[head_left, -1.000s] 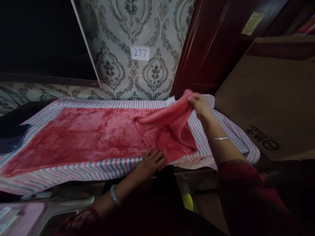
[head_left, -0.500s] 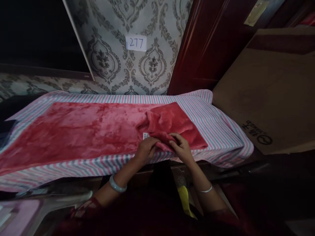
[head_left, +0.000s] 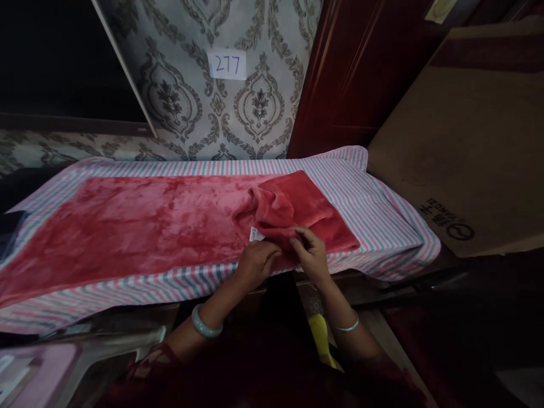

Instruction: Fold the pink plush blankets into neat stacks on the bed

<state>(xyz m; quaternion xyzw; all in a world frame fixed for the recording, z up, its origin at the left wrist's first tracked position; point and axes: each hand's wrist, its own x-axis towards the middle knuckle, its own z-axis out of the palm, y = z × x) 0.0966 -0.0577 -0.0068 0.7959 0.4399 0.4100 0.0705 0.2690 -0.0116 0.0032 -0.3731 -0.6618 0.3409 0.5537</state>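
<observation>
A red plush blanket [head_left: 170,221] lies spread along a striped cloth [head_left: 365,209], its right part bunched up and turned over on itself. My left hand [head_left: 256,263] is closed on the near edge of the bunched part, beside a small white tag [head_left: 255,234]. To its right, my right hand [head_left: 311,252] pinches the same bunched edge between thumb and fingers. The fingertips of my left hand are partly hidden in the fabric.
A large cardboard box [head_left: 467,141] stands at the right by a dark red wooden door [head_left: 340,73]. A black screen [head_left: 68,62] hangs at the upper left. A paper marked 277 [head_left: 227,64] is on the patterned wall. Below left is a pink surface [head_left: 46,368].
The view has shifted slightly. The bunched edge between my hands has moved a little, and the lighter fold of blanket at my left fingers no longer shows.
</observation>
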